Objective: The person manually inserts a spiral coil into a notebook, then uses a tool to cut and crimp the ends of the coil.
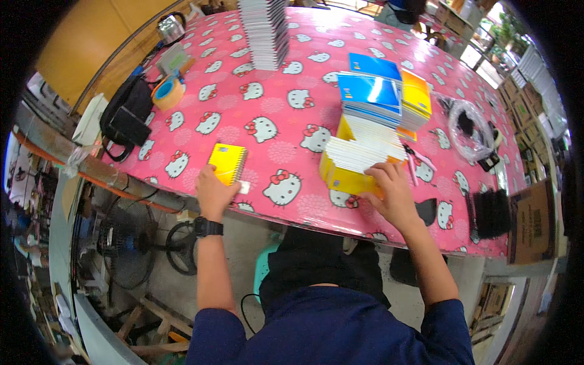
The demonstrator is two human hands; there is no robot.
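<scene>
My left hand (216,191) is closed on the near end of a small yellow spiral notebook (228,159), or a short stack of them, lying on the pink table. Its wire binding runs along the right side. My right hand (391,191) grips the near right corner of a packed row of yellow notebooks (344,177), whose white page edges face up. Its fingertips rest on top of the row, and the thumb is at the yellow side. Directly behind the row are stacked blue notebooks (370,91), with yellow-orange notebooks (416,97) beside them.
A tall notebook stack (265,36) stands at the back. Pink-handled pliers (418,164) lie right of the row, near clear plastic wrap (471,129) and black binding wires (488,213). Tape rolls (166,94) and a black bag (126,115) occupy the left edge.
</scene>
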